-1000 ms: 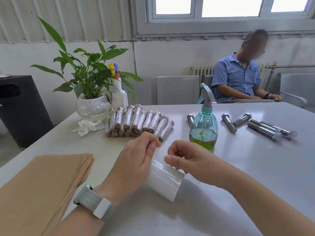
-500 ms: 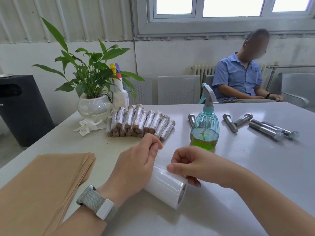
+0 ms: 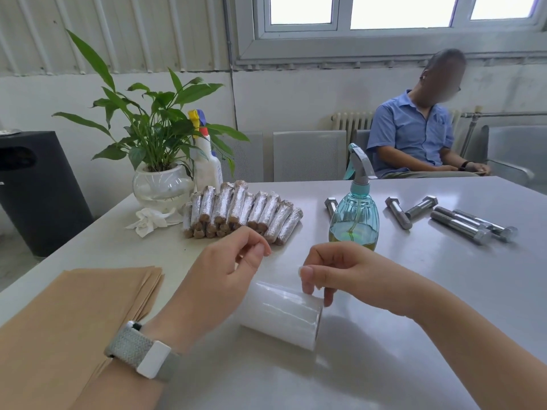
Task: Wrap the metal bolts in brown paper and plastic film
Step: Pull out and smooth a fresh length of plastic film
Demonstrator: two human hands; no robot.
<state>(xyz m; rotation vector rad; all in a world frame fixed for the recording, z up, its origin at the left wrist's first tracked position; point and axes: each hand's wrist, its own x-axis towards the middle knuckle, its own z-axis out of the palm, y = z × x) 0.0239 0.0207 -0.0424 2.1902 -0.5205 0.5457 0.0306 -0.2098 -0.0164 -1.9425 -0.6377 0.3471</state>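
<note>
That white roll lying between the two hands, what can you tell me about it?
The white roll of plastic film lies on its side on the grey table, its hollow open end facing right. Its surface looks glossy and smooth. The right hand touches its top edge with its fingertips; the left hand hovers beside it, seemingly pinching loose film.

No legible text, brand, number or sign noted. The white spray bottle [image 3: 210, 170] beside the plant possibly carries a label, too blurred to read.
</note>
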